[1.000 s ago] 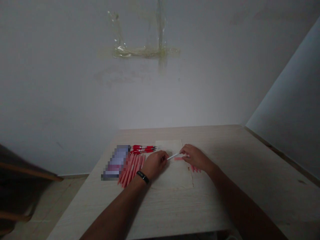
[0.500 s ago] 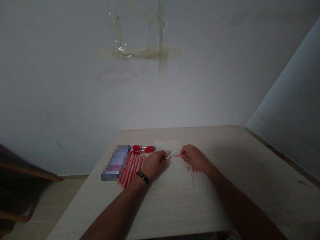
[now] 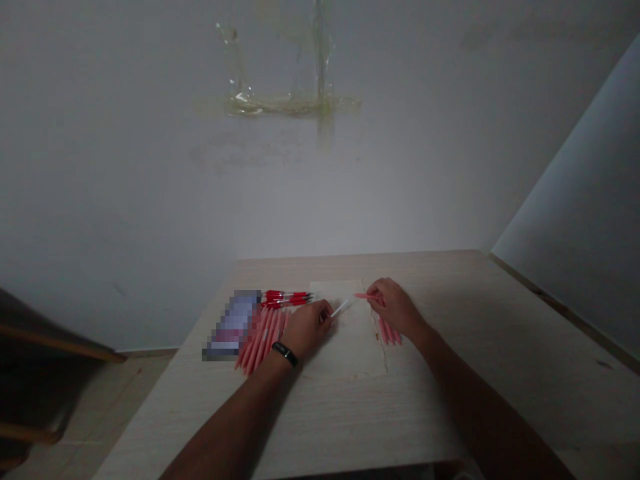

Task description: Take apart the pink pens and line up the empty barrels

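Observation:
My left hand (image 3: 307, 327), with a black band on the wrist, is closed on a thin white pen refill (image 3: 341, 308) that points up and right. My right hand (image 3: 395, 308) is closed on a pink pen barrel (image 3: 364, 295), held just above a pale paper sheet (image 3: 350, 343) on the wooden table (image 3: 500, 360). The barrel's open end and the refill's tip are a short way apart. More pink barrels (image 3: 389, 331) lie under my right hand.
A row of several pink barrels (image 3: 260, 337) lies left of my left hand, beside a blurred flat object (image 3: 231, 325). Red assembled pens (image 3: 286, 298) lie behind them. A wall rises behind the table; dark furniture (image 3: 30, 373) stands at the far left.
My right hand has lifted the pink barrel up and away from the refill's tip, so the two parts have separated. My left hand has barely moved.

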Motion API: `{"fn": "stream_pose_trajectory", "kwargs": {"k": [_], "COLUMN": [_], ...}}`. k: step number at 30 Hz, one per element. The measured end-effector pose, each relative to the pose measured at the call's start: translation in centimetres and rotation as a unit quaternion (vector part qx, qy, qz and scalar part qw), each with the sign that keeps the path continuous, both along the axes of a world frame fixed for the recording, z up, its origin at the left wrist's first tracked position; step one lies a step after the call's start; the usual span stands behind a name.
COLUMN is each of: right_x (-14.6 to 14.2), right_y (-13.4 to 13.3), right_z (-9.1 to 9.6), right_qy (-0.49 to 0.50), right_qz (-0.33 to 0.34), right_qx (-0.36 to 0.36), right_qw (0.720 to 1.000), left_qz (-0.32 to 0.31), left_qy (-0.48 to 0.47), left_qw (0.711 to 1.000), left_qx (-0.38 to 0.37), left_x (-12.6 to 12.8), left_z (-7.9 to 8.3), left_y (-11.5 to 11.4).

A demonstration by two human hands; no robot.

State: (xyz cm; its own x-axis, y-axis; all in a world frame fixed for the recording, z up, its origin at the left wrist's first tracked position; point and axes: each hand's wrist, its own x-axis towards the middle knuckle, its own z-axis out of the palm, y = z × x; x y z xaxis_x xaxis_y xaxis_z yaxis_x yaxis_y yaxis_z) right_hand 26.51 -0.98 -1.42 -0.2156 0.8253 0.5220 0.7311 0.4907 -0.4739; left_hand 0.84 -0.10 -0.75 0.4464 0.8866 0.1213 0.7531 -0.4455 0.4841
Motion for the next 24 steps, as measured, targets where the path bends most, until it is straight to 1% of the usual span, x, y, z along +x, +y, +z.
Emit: {"fn": "stream_pose_trajectory", "kwargs": {"k": [7, 15, 19, 24], "right_x": [0.02, 0.31, 0.45, 0.52], "right_y": [-0.13, 0.12, 0.15, 0.13], "right_z": [0.20, 0.14, 0.07, -0.03], "right_qy": [-0.012, -0.034, -0.034, -0.038], "right_qz": [0.008, 0.020, 0.017, 0.017], "right_qx": [-0.002, 0.000, -0.003, 0.000], "right_qw": [1.000, 0.999, 0.999, 0.999], "left_qz": [-0.013, -0.019, -0.015, -0.004], "left_qy": [0.008, 0.005, 0.013, 0.013], "left_qw": [1.000, 1.000, 1.000, 1.000], "left_qx": [-0.008, 0.012, 0.017, 0.003], "left_x": [-0.05, -0.14, -0.12, 0.05], "left_z": [0.14, -0.21, -0.09, 0.22], "left_y": [0.04, 0.17, 0.11, -0.14]}}
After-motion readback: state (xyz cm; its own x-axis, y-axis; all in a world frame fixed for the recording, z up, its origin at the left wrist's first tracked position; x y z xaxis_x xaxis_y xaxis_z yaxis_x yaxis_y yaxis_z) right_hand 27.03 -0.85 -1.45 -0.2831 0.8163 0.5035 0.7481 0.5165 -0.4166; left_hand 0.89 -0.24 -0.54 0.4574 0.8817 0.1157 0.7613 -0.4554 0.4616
